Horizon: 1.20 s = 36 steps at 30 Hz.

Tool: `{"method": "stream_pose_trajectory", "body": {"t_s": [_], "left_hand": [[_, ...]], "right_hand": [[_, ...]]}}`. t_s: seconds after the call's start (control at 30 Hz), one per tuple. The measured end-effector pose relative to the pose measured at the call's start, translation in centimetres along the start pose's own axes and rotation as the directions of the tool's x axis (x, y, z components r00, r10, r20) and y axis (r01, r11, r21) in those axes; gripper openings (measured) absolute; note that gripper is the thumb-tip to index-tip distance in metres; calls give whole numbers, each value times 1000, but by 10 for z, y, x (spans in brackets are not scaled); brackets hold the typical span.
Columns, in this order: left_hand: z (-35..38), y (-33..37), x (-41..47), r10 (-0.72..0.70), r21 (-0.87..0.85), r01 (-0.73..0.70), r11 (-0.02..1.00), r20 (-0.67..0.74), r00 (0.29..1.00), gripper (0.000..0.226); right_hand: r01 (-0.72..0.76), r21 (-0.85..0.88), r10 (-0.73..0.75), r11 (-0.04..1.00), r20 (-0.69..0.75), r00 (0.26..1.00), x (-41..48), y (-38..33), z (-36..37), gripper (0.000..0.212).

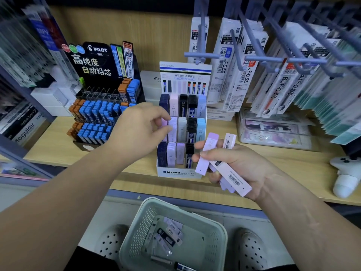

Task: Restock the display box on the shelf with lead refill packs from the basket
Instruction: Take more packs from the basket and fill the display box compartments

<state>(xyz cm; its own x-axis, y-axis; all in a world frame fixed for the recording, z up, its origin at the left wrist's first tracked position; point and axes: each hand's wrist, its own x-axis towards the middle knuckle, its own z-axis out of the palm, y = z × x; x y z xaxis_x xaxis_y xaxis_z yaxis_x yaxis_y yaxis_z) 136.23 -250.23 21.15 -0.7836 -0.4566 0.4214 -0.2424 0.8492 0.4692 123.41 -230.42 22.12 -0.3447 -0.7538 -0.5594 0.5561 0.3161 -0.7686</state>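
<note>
L hand (pixel 140 130) reaches into mid tier of white display box (pixel 179 173), front label "MONO graph MG". Thumb & index pinch top of a pale lilac pack (pixel 172 127) there. R hand (pixel 240 167) is just in front of box, fingers curled round a bunch of packs (pixel 207 153): lilac + pinkish-white w/ barcodes. Box sits on wooden shelf (pixel 283 163); its packs read "0.5 2B", "HB". Basket (pixel 213 245) is below, w/ more refill packs (pixel 172 231) inside. Left of box: black PILOT stand (pixel 97 55), "0.5 HB". Right: hanging refills (pixel 224 61), "JF-0.5".
</note>
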Motion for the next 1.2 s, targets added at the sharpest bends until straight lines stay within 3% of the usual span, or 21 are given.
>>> {"method": "stream_pose_trajectory", "body": {"t_s": [0.07,0.17,0.23,0.3,0.53,0.7,0.77,0.93,1.03,1.2], "left_hand": [[-1,18,0,-88,-170,88,981,5,996,5],[1,42,-2,-260,-471,363,804,271,927,7],[7,53,-9,-247,-534,487,691,458,854,9],[14,59,-16,-205,-552,539,636,553,808,9],[19,53,-15,-336,-588,626,513,533,776,5],[23,50,-15,-436,-673,683,285,543,717,7],[25,49,-12,-497,-692,680,241,514,699,5],[20,45,-2,-541,-716,582,385,336,771,8],[18,46,3,-467,-673,492,552,239,851,10],[30,50,7,-330,-510,378,773,186,926,11]], "right_hand": [[-9,-32,10,999,27,1000,0,1,1,20],[-24,-76,31,997,85,996,-2,1,4,17],[-43,-115,60,992,146,987,-5,3,8,18],[-56,-159,87,986,191,978,-4,7,11,18],[-66,-148,87,987,142,986,2,8,7,30],[-62,-47,65,997,78,995,2,7,1,22],[-62,0,62,998,54,997,0,7,-3,17],[-43,76,46,996,-42,998,-3,5,-18,20],[-23,108,32,994,-91,995,-7,3,-27,15],[4,159,21,987,-154,988,-11,3,-41,10]]}}
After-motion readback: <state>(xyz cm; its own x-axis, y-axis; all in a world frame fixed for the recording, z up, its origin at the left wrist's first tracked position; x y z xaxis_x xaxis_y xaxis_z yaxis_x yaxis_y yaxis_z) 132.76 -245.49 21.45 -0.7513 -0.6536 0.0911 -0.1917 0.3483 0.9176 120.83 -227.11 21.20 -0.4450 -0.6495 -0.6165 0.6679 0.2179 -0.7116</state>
